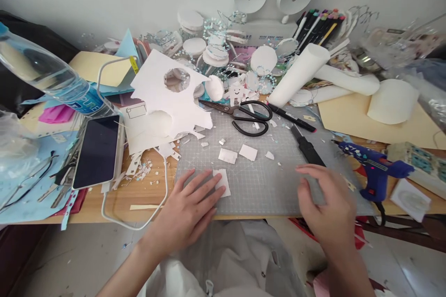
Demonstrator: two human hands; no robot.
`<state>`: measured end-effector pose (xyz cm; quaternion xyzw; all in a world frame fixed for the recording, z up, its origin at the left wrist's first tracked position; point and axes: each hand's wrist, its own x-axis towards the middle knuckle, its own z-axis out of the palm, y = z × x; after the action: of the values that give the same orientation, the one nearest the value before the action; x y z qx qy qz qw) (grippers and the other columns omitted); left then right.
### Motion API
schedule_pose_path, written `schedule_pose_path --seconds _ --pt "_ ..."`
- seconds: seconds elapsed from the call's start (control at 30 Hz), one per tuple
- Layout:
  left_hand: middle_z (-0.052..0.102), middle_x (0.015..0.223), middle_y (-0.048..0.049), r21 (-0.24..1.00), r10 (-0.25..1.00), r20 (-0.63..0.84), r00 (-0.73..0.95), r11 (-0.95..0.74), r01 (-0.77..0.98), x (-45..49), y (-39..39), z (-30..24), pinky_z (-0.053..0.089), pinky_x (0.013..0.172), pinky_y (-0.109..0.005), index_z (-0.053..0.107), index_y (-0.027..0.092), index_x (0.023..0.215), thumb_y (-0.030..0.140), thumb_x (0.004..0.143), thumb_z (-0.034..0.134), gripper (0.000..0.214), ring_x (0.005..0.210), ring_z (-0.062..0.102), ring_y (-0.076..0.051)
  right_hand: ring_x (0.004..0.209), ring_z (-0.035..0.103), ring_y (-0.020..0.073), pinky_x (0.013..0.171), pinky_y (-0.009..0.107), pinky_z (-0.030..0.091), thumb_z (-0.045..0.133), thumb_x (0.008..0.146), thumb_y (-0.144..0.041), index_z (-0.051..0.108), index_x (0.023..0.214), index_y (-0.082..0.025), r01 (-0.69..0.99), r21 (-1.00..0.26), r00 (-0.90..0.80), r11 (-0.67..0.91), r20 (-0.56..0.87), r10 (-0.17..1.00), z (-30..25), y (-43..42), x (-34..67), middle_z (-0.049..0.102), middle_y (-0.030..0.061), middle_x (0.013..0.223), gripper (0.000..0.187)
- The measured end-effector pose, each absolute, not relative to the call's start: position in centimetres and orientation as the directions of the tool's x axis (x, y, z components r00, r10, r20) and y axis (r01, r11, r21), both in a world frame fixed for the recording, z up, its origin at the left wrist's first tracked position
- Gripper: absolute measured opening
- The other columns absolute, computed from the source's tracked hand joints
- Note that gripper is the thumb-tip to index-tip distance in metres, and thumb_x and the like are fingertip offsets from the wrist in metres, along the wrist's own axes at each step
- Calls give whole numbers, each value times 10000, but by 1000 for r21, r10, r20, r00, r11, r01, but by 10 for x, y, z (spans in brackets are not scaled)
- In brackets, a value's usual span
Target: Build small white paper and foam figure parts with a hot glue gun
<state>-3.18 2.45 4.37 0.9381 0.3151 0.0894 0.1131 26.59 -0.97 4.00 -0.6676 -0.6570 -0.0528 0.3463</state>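
Observation:
My left hand [197,202] lies flat with its fingers spread, fingertips resting on a small white card piece [223,183] near the front of the grey cutting mat [265,190]. Just beyond it are two more white card pieces, one on the left [227,156] and one on the right [248,152], with tiny scraps around them. My right hand [327,204] hovers at the right, thumb and forefinger apart and the other fingers curled; I see nothing between them. Beside its fingertips is a black utility knife [308,148]. Black-handled scissors [240,111] rest farther back.
A cut white foam sheet [167,93] covers the mat's back left. A phone [97,151] with a white cable and a plastic bottle [52,69] stand left. At right are a blue glue gun [376,167], a black marker [292,117] and white rolls [299,74].

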Motion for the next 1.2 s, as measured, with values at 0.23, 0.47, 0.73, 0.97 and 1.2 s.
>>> schedule_pose_path --seconds 0.23,0.47,0.73,0.97,1.2 --pt "490 1472 -104 272 690 93 717 -711 649 -14 8 40 311 1060 -525 460 234 1428 383 958 471 493 1301 460 -316 948 572 378 805 522 457 495 865 -368 552 1136 -106 945 -174 321 -278 320 891 22 -6 306 612 195 960 382" --pt "433 1513 -112 203 707 113 698 -704 681 -9 -3 37 257 1063 -514 365 213 1485 428 958 459 577 1339 398 -321 948 607 328 787 481 489 438 893 -294 494 1176 -153 891 -409 347 -200 327 879 28 -13 301 631 187 1055 321" --pt "440 1502 -127 285 766 156 624 -640 714 -8 -13 31 282 1052 -519 417 219 1453 406 941 500 551 1299 441 -330 442 457 77 393 234 412 537 927 -384 473 1232 -288 77 -991 268 -110 -86 960 66 -64 251 643 35 895 325" --pt "586 1288 -131 895 911 171 376 -303 327 9 -18 49 441 980 -425 552 218 1282 312 957 512 341 1172 534 -251 365 421 41 367 175 321 542 921 -450 466 1200 -284 -236 -933 118 -272 -306 945 65 -79 199 613 -20 740 333" --pt "593 781 -14 875 908 -198 370 334 -350 42 -20 56 413 513 -219 652 152 800 381 842 689 236 522 523 -73 391 490 67 389 188 387 593 882 -509 394 1203 -304 -245 -895 -116 -374 -356 927 48 -82 181 578 -47 725 430"
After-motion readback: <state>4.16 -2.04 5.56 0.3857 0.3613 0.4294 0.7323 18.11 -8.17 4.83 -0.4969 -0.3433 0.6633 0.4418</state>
